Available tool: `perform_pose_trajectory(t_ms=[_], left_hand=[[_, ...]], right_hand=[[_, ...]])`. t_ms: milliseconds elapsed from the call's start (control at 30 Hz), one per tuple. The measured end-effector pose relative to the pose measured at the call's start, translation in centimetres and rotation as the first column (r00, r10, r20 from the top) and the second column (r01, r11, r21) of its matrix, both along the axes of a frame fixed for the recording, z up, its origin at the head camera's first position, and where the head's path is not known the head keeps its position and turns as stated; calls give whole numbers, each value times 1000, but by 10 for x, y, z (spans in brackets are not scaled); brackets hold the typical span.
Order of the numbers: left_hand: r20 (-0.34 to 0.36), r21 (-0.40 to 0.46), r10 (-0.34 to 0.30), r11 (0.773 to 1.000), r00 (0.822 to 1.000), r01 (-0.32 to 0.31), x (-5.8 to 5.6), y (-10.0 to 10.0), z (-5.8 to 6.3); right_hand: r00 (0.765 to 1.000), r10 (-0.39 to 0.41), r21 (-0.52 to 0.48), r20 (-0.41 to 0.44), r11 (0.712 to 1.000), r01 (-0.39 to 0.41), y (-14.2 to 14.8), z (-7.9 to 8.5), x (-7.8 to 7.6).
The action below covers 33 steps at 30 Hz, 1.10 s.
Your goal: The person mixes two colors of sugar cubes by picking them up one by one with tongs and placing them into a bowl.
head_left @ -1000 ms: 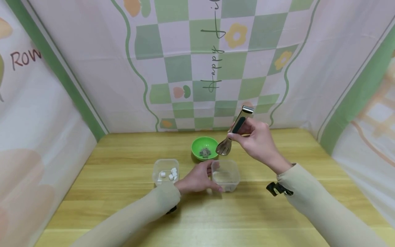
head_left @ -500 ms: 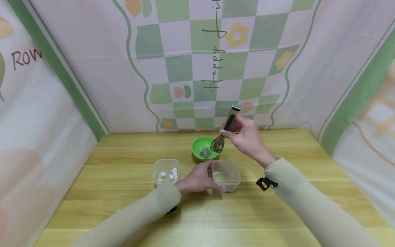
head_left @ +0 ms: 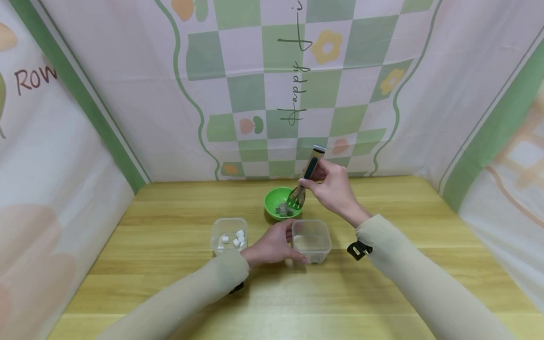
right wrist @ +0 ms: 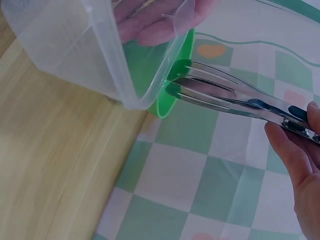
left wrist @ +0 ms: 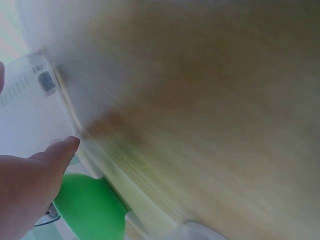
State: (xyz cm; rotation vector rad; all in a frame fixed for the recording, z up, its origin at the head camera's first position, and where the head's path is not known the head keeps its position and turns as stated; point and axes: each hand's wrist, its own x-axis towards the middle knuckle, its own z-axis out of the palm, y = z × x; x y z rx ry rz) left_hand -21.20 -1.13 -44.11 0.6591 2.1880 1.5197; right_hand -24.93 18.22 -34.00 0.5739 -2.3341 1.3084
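My right hand (head_left: 335, 189) pinches metal tongs (head_left: 311, 169) with dark grip panels, held tilted with the slotted ends down inside the green bowl (head_left: 272, 200). Small grey cubes (head_left: 282, 210) lie in the bowl, right at the tongs' ends. In the right wrist view the tongs (right wrist: 245, 102) reach past the bowl's rim. My left hand (head_left: 272, 243) grips a clear plastic container (head_left: 312, 238) from its left side, fingers at the back and thumb at the front. A dark small piece (left wrist: 47, 82) shows through that container's wall in the left wrist view.
A second clear container (head_left: 218, 229) with several white cubes (head_left: 236, 240) stands to the left, partly behind my left sleeve. The wooden table (head_left: 178, 203) ends at a patterned cloth backdrop (head_left: 246, 94), and cloth also hangs at both sides.
My right hand has moved left with the tongs, from beside the green bowl's right rim to down inside it by the grey cubes. My left hand and the container have stayed put.
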Motion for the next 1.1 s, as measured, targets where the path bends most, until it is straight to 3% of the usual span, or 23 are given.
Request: perform_pose_trajectory(t_ms=[267,700,1100], left_hand=[[-9,-17,5,1000,1000,-5,0,0,-1],[-10,-12,12,1000,1000,-12,3,1,0],[-1,10,18,1000,1000,-18,4,2,1]], right_hand=[[1000,2,-11,-16,1000,-2,10,4,10],[994,20,-82,-107,996,-29,28,11,52],[996,52,-74,-76,996,-57,41,10,75]])
